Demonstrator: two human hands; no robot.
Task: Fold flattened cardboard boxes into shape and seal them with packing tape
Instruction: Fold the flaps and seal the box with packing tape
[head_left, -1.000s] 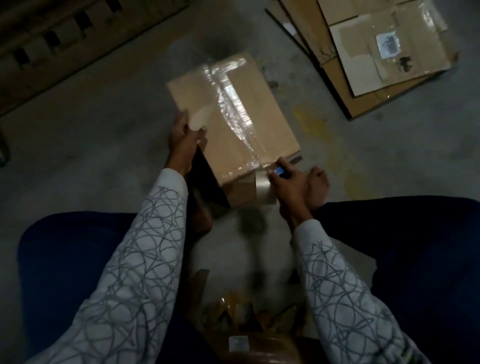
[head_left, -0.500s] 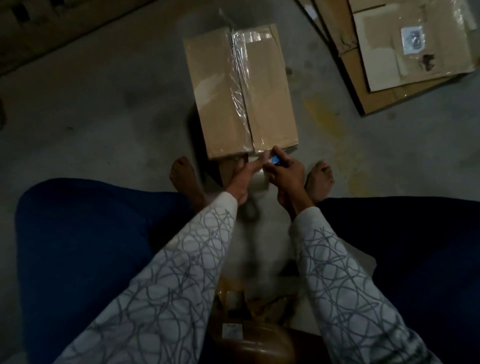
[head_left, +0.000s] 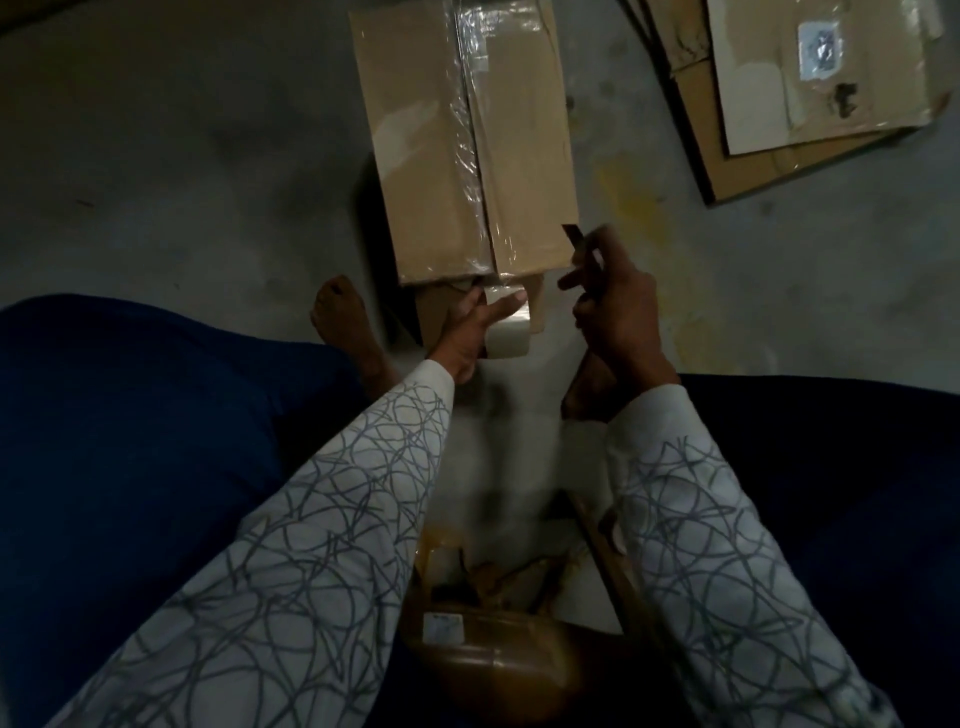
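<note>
1. nearest the camera, between the knees, a rounded brown object (head_left: 488, 665) with a small white sticker is seen; what it is cannot be told.
2. the left sleeve (head_left: 311, 545) and the right sleeve (head_left: 717, 545), both pale with a grey scribble pattern, are stretched forward over dark blue trousers (head_left: 130, 441).
3. the left hand (head_left: 475, 325) is wrapped round a roll of tape (head_left: 511, 332), with the thumb laid across the top of the roll. the roll is held against the near side of the box, just under its top edge.
4. the right hand (head_left: 618, 312) is clenched round a small dark cutter (head_left: 584, 249), which is raised just beside the near right corner of the box and kept apart from the roll.
5. a bare left foot (head_left: 343, 322) is set on the floor just left of the box. a bare right foot (head_left: 587, 387) is partly hidden under the right wrist.
6. the box (head_left: 431, 156) is stood, folded into shape, on the concrete floor (head_left: 182, 156) straight ahead. its top flaps are closed, and a strip of clear tape (head_left: 467, 104) is laid along the middle seam.
7. farthest off, at the upper right, a stack of flattened cardboard (head_left: 753, 166) is laid on the floor, well apart from the box. a white label (head_left: 818, 49) is stuck on its top sheet.
</note>
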